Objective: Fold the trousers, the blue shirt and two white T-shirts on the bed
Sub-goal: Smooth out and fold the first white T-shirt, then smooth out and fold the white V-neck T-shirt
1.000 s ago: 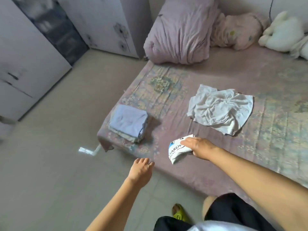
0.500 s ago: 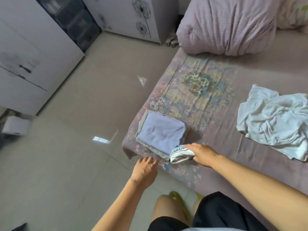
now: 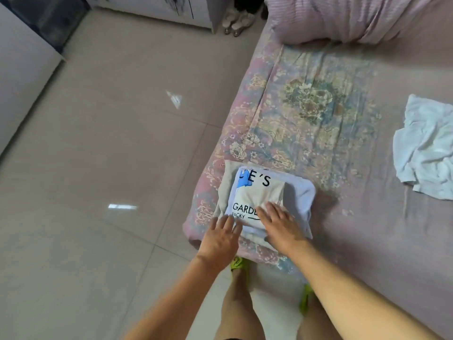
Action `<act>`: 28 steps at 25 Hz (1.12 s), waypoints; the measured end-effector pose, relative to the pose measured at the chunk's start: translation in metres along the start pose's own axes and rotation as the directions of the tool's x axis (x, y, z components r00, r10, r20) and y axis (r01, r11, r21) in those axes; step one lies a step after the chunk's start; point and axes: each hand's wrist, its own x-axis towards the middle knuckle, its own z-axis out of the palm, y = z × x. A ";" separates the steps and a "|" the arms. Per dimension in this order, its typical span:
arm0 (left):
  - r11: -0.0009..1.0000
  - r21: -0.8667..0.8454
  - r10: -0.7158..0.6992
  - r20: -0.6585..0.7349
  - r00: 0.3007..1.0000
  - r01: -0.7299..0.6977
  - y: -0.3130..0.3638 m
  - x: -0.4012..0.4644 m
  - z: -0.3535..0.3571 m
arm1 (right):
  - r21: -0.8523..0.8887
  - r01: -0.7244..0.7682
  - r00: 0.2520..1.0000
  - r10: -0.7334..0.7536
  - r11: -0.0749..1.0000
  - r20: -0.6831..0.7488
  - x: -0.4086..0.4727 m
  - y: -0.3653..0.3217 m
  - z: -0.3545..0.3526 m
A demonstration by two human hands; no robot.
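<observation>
Printed T-shirt: folded to a small rectangle, white with black lettering and a blue patch, lying on top of the pile at the near left corner of the bed.
Pile: blue shirt directly under the printed T-shirt, its folded edge showing on the right and near sides; beige trousers at the bottom, sticking out on the left and far sides.
Pile edges: the left side sits just beside the bed's left edge; the near side lies close to the bed's foot corner.
Second T-shirt: white, crumpled and unfolded, well apart to the right, cut off by the picture's right edge.
Right hand: fingers straight and slightly spread, palm down, pressing flat on the near right part of the printed T-shirt.
Left hand: fingers straight and together, fingertips touching the pile's near left corner at the trousers' edge.
Open room on bed: a broad stretch of flowered sheet between the pile and the crumpled T-shirt, and more beyond the pile toward the pillow.
Floor: glossy pale tiles to the left of the bed, running to a cabinet at the far side.
Feet: green slippers on the tiles below the bed's corner.
</observation>
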 end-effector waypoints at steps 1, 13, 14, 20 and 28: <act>0.999 0.037 0.019 0.050 0.999 -0.021 -0.007 0.009 0.007 | -0.001 -0.029 0.993 0.029 1.000 0.116 0.003 -0.005 0.021; 0.990 0.127 0.017 0.306 0.952 -0.059 -0.022 0.089 0.036 | 0.157 -0.157 0.955 0.110 0.975 0.274 0.045 0.014 0.032; 0.984 0.163 0.019 0.307 0.951 -0.072 -0.014 0.082 0.024 | 0.183 -0.141 0.965 0.094 0.973 0.247 0.033 0.018 0.029; 0.969 0.171 0.142 0.203 0.969 -0.178 0.097 0.087 -0.048 | 0.207 -0.288 0.954 0.261 0.935 0.148 -0.079 0.113 -0.004; 0.980 0.091 0.160 0.148 0.976 -0.174 0.339 0.208 -0.071 | 0.207 -0.499 0.866 0.478 0.841 0.145 -0.197 0.382 0.000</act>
